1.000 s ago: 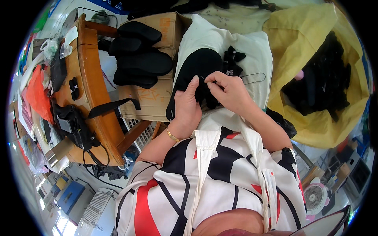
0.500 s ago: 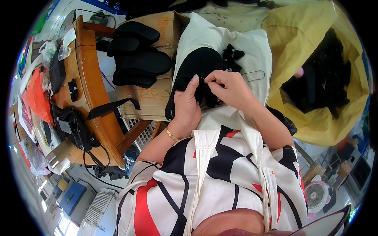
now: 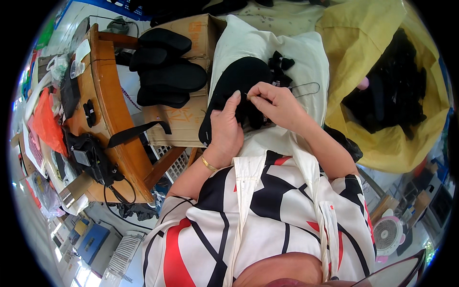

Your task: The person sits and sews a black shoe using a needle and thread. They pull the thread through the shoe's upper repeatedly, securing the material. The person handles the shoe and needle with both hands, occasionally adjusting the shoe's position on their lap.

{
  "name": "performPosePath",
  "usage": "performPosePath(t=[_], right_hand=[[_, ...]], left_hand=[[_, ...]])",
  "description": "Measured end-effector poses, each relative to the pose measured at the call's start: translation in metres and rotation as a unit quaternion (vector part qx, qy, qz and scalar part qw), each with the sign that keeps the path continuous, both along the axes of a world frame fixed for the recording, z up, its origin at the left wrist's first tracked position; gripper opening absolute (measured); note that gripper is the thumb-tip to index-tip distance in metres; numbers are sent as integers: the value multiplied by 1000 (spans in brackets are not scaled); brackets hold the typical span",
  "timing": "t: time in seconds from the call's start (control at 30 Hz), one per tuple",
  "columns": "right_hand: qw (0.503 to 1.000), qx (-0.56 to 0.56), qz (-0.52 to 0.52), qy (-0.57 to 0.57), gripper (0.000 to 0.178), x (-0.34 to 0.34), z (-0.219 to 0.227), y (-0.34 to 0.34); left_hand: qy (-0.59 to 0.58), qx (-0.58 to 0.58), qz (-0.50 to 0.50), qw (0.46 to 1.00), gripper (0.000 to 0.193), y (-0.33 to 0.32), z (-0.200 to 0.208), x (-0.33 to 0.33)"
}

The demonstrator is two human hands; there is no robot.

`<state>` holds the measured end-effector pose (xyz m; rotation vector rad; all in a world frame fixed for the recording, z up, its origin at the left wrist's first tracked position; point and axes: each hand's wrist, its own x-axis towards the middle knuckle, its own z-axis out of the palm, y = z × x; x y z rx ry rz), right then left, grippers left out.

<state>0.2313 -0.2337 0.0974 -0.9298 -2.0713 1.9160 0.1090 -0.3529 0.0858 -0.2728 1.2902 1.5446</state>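
Note:
A black slipper (image 3: 239, 76) with a long, flat sole lies on a white cushion (image 3: 306, 52) before me. My left hand (image 3: 226, 125) grips its near side, thumb raised on top and the other fingers partly hidden. Close to that thumb, my right hand (image 3: 273, 106) pinches a thin needle (image 3: 246, 94), only a sliver of which shows. Small black bows (image 3: 281, 62) rest on the cushion beyond the right hand. A thin wire loop (image 3: 308, 89) sticks out to the right of my knuckles.
Several black slippers (image 3: 172, 76) lie on a cardboard box (image 3: 201, 28) at left. Beside it stands a wooden table (image 3: 114, 86) with a black bag (image 3: 91, 155) and a strap (image 3: 138, 133). A yellow sack (image 3: 344, 43) holding black pieces stands at right.
My right hand has shifted very slightly left and up, still pinching near the left thumb. The left hand keeps its grip on the slipper. The whole view has tilted a little.

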Motion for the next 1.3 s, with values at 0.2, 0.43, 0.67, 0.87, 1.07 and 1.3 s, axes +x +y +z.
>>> performPosePath(t=[0.2, 0.43, 0.67, 0.87, 1.07, 1.3], right_hand=[[1000, 24, 2, 0, 12, 1, -1, -2], [991, 120, -44, 25, 6, -10, -11, -15], [997, 69, -18, -23, 11, -16, 12, -3], [944, 319, -73, 43, 11, -2, 38, 3], [922, 252, -233, 181, 7, 12, 35, 30], [944, -192, -181, 197, 22, 80, 86, 31]], left_hand=[[-7, -12, 4, 1000, 15, 3, 4, -1], [24, 14, 21, 999, 15, 4, 3, 2], [54, 34, -28, 998, 19, -4, 9, 7], [272, 109, -154, 944, 9, 3, 25, 14], [576, 180, -232, 763, 21, 54, 25, -18], [624, 245, -394, 629, 22, 104, 50, -38]])
